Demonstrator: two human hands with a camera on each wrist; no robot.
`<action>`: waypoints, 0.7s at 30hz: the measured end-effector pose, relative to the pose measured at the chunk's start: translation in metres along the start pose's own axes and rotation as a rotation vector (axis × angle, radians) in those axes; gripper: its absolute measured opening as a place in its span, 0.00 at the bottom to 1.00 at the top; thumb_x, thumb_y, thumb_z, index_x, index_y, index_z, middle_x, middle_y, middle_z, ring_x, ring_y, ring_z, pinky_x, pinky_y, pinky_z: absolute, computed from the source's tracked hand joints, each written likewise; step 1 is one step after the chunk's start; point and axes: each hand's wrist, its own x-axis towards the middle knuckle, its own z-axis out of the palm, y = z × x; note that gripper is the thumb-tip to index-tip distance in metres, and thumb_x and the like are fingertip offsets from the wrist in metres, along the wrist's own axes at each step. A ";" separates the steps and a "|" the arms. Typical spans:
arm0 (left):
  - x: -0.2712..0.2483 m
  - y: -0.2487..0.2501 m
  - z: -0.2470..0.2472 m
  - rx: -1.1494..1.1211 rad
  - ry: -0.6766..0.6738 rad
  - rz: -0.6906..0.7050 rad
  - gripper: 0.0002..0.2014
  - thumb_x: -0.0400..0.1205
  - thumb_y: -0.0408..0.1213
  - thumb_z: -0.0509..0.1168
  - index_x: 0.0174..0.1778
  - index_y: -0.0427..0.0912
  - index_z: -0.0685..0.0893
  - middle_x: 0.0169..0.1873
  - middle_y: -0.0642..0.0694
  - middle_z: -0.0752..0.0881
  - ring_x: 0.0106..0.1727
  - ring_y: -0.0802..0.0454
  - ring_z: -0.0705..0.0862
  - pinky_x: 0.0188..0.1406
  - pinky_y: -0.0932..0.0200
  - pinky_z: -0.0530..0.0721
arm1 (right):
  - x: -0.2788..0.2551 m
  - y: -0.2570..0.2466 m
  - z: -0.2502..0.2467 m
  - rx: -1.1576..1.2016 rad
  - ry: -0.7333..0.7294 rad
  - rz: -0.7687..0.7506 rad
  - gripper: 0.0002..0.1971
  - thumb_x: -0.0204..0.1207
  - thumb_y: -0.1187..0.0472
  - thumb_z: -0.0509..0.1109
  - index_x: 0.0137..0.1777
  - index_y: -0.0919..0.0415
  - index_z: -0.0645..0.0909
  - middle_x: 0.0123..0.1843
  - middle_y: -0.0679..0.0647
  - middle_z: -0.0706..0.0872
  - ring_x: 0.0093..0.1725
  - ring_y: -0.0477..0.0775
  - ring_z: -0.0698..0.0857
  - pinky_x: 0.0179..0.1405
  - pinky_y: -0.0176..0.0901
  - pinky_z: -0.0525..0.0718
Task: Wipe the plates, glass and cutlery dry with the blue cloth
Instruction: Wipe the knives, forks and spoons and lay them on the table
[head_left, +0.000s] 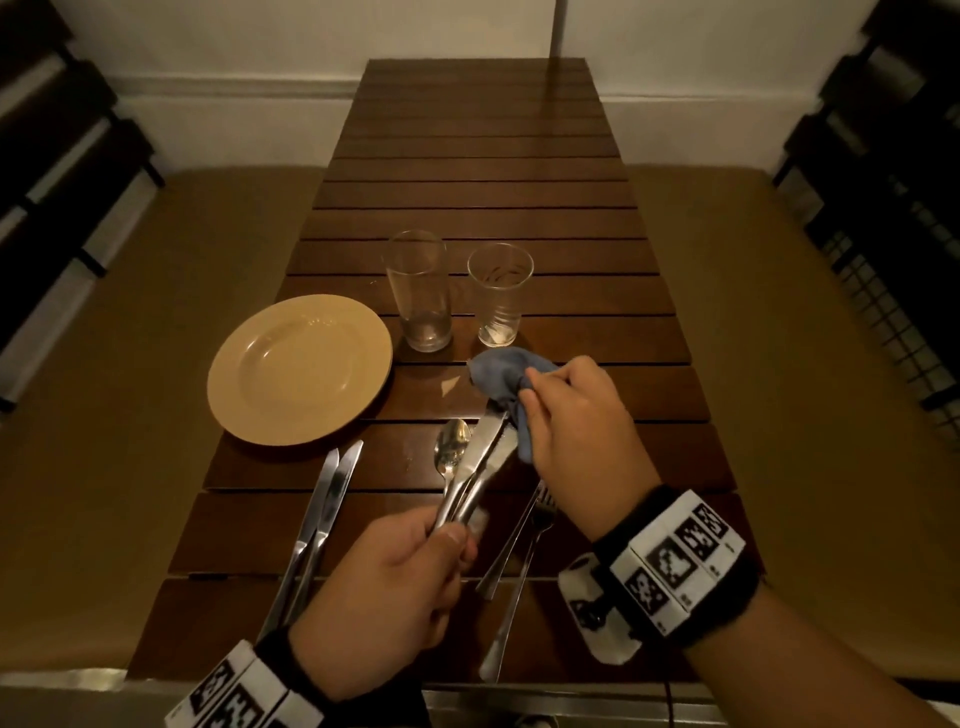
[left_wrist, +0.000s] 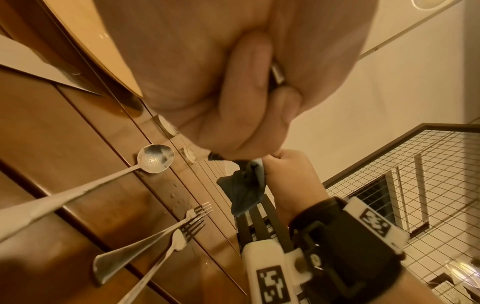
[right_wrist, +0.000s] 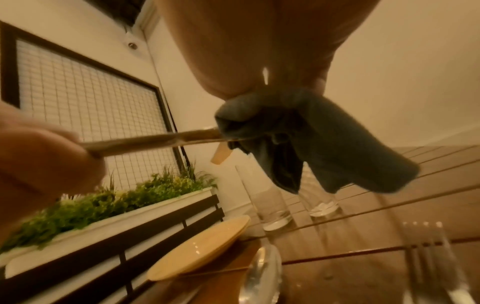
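On the slatted wooden table (head_left: 483, 171), near its left edge, a yellow plate (head_left: 300, 369) is set, overhanging that edge slightly. Just in front of the plate, toward the near left corner, two knives (head_left: 319, 512) are laid side by side, their handles partly hidden by the left hand (head_left: 387, 587). That hand is closed around the handles of two further knives (head_left: 480, 462), which are held raised above the table with blades pointing away from the person. A spoon (head_left: 451, 452) is seen lying on the table just left of the held blades, with water drops beside it in the left wrist view. Behind it, toward the middle of the table, a tall glass (head_left: 418, 291) and a shorter glass (head_left: 498, 296) are stood upright, near each other. The blue cloth (head_left: 506, 387) is bunched in the right hand (head_left: 576, 431), whose fingers are curled round it, and is pressed around the blade tips. Under the right wrist, near the front edge, two forks (head_left: 519, 566) are laid, crossing each other.
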 end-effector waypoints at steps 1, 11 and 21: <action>0.000 -0.001 0.000 -0.002 0.009 0.003 0.14 0.89 0.33 0.55 0.40 0.33 0.80 0.19 0.46 0.66 0.18 0.55 0.61 0.15 0.65 0.61 | -0.004 -0.004 0.001 -0.019 -0.004 0.031 0.15 0.81 0.55 0.58 0.48 0.60 0.84 0.45 0.54 0.78 0.47 0.54 0.78 0.43 0.44 0.82; 0.001 -0.006 -0.008 0.137 0.040 0.020 0.14 0.89 0.38 0.56 0.41 0.36 0.79 0.22 0.44 0.68 0.18 0.50 0.66 0.13 0.63 0.71 | -0.034 -0.031 0.012 0.046 0.078 0.014 0.08 0.79 0.66 0.66 0.50 0.67 0.86 0.45 0.62 0.84 0.43 0.61 0.83 0.38 0.53 0.85; 0.009 -0.010 -0.022 0.785 0.324 0.306 0.14 0.88 0.46 0.57 0.37 0.51 0.77 0.23 0.52 0.78 0.25 0.58 0.77 0.26 0.63 0.72 | -0.009 0.057 -0.017 0.868 0.084 0.823 0.13 0.86 0.55 0.62 0.53 0.59 0.88 0.50 0.57 0.92 0.53 0.59 0.89 0.51 0.52 0.86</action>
